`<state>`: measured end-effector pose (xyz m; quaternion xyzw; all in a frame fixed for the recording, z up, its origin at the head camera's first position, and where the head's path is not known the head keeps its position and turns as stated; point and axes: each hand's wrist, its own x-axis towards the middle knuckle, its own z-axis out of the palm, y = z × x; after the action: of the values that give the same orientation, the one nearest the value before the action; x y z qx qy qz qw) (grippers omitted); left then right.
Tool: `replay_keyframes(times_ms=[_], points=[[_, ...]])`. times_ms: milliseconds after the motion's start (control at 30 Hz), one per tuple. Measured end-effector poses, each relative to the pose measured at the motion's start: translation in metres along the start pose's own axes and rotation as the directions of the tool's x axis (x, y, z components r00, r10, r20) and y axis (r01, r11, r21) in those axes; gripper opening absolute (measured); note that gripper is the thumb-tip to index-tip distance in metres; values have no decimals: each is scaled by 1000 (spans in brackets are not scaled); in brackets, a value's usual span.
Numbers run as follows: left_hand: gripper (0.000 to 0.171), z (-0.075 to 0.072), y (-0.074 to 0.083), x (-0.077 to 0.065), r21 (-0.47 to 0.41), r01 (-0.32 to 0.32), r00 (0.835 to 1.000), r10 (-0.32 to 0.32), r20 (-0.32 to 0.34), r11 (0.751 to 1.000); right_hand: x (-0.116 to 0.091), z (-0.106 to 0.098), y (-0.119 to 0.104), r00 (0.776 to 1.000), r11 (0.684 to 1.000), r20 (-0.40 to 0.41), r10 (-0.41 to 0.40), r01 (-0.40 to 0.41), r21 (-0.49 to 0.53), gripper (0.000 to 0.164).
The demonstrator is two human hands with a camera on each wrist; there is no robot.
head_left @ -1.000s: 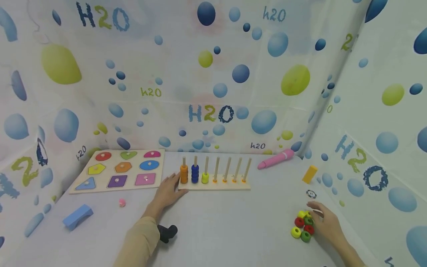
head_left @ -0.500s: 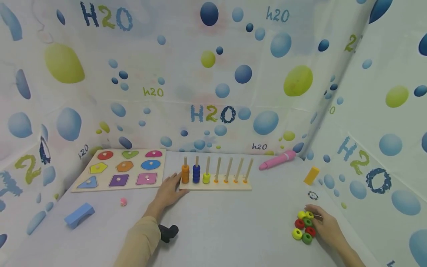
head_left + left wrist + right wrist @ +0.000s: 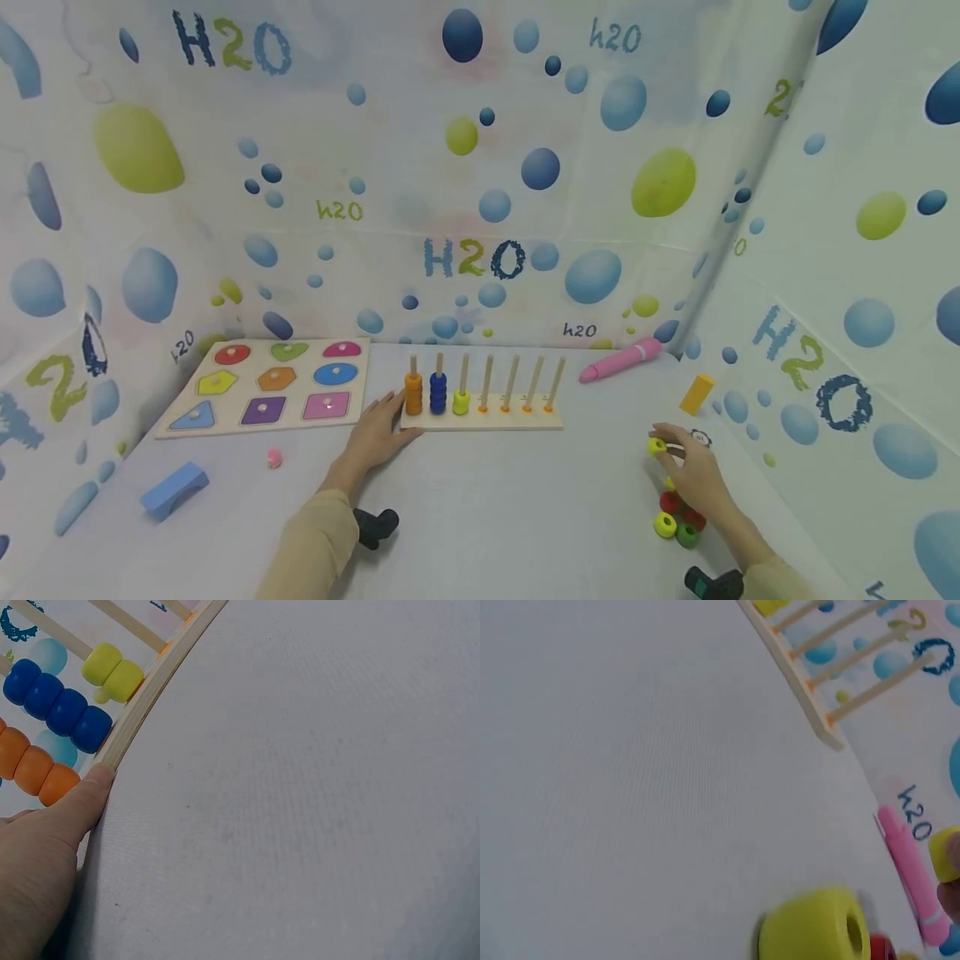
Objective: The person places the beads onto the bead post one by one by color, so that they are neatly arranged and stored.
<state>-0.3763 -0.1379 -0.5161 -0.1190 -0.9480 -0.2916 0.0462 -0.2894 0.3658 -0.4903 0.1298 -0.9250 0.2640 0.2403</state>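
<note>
A wooden peg stand (image 3: 483,419) stands mid-table, its pegs upright. Orange beads (image 3: 413,393), blue beads (image 3: 438,393) and yellow-green beads (image 3: 461,402) fill its three left pegs; the others are bare. My left hand (image 3: 377,433) holds the stand's left end, thumb on the front edge of the base, as the left wrist view also shows. At the right, my right hand (image 3: 693,469) pinches a yellow bead (image 3: 657,446) between thumb and fingers, raised above the pile. Beneath that hand lie loose beads: red (image 3: 669,502), green (image 3: 687,534) and yellow (image 3: 664,524), partly hidden by it.
A shape puzzle board (image 3: 300,402) lies at the back left. Nearer are a blue arched block (image 3: 174,491) and a small pink object (image 3: 274,458). A pink marker-shaped object (image 3: 621,361) and an orange block (image 3: 697,394) lie at the back right. Patterned sheets form the walls.
My right hand has picked a yellow bead from the pile and moved it up and to the left, away from the other beads. The left hand stays on the stand.
</note>
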Motion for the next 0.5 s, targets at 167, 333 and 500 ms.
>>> replay_keyframes(times_ms=[167, 333, 500], points=[[81, 1, -1, 0, -9, 11, 1000, -11, 3, 1000, 34, 25, -39, 993, 982, -3, -116, 115, 150, 44], [81, 1, 0, 0, -13, 12, 1000, -12, 0, 1000, 71, 50, -82, 961, 928, -64, -270, 277, 249, 40], [81, 1, 2, 0, -14, 24, 1000, -24, 7, 1000, 106, 71, -125, 937, 885, -84, -340, 348, 310, 38]])
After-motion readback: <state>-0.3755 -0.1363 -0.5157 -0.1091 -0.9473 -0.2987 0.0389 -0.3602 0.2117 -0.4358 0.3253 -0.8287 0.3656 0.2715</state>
